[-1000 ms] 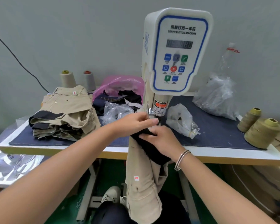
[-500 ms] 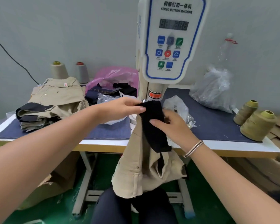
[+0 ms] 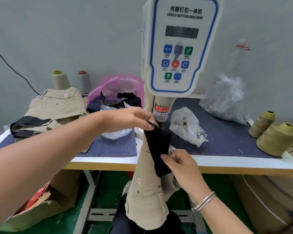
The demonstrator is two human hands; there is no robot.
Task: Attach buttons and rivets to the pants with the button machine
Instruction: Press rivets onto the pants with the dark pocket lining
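Now, step in hand: we judge that we are lining up the black flap of the pants [image 3: 149,186] under the head of the button machine [image 3: 179,48], ready for a press.
Left hand: our left hand [image 3: 130,119] pinches the top edge of the black flap [image 3: 156,149], fingers [image 3: 150,126] narrow and curled on the cloth, just beside the machine's lower barrel with its red warning label.
Right hand: our right hand [image 3: 180,166] holds the flap's lower side edge, fingers curled against the dark cloth, keeping it taut.
Pants: the khaki pair hangs from our hands over the front edge of the surface [image 3: 227,162] and down toward our lap; small metal studs already show low on the khaki cloth.
Done so far: a stack of khaki pants [image 3: 52,112] lies at the left of the surface; we can make out a stud or two on the top pair, so we take these for finished pieces.
Left to do: whether a button sits on the black flap we cannot tell; we reckon this pair needs at least this one press.
Supplies: a clear bag of small metal parts [image 3: 187,127] lies just right of the machine.
Risk: our left fingers are very near the press point.
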